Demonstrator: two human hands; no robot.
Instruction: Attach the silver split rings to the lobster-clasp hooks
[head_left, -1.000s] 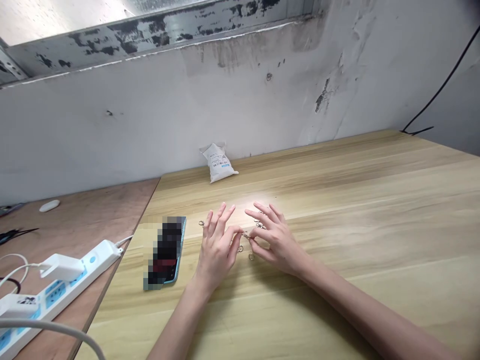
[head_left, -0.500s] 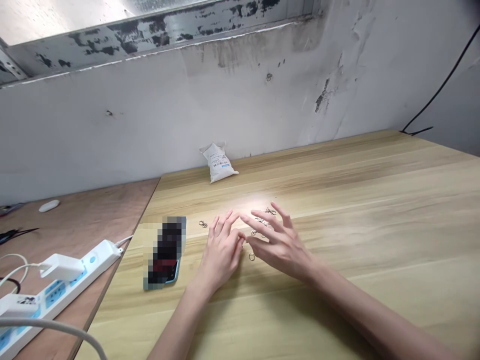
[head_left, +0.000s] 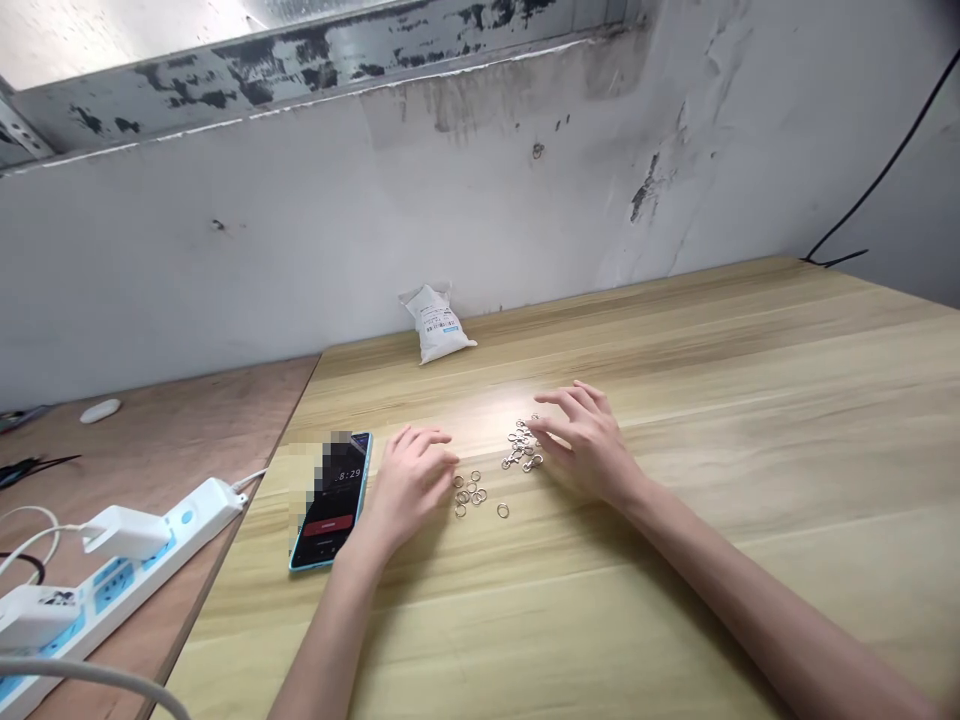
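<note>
Scuffed plaster wall [head_left: 300, 220] ran behind a light wood-grain table [head_left: 750, 400], w/ a white printed pouch [head_left: 437, 325] against its far edge. Near the table's left edge lay a phone [head_left: 330, 505], screen lit w/ a clock-like readout (partly pixelated), not far from a power strip [head_left: 187, 520] on the lower plywood bench [head_left: 150, 420]. Mid-table sat two small metal groups: loose split rings [head_left: 469, 495] btwn the hands, and a tangle of clasps w/ rings [head_left: 521, 445] by the R hand [head_left: 581, 440]. L hand [head_left: 411, 485] rested just beside the rings, fingers loosely curled, nothing held; R fingertips [head_left: 547, 425] sat at the tangle's edge, also empty, clamped on nothing. Two heaps lay apart, so loose rings were easy to tell from linked ones.
</note>
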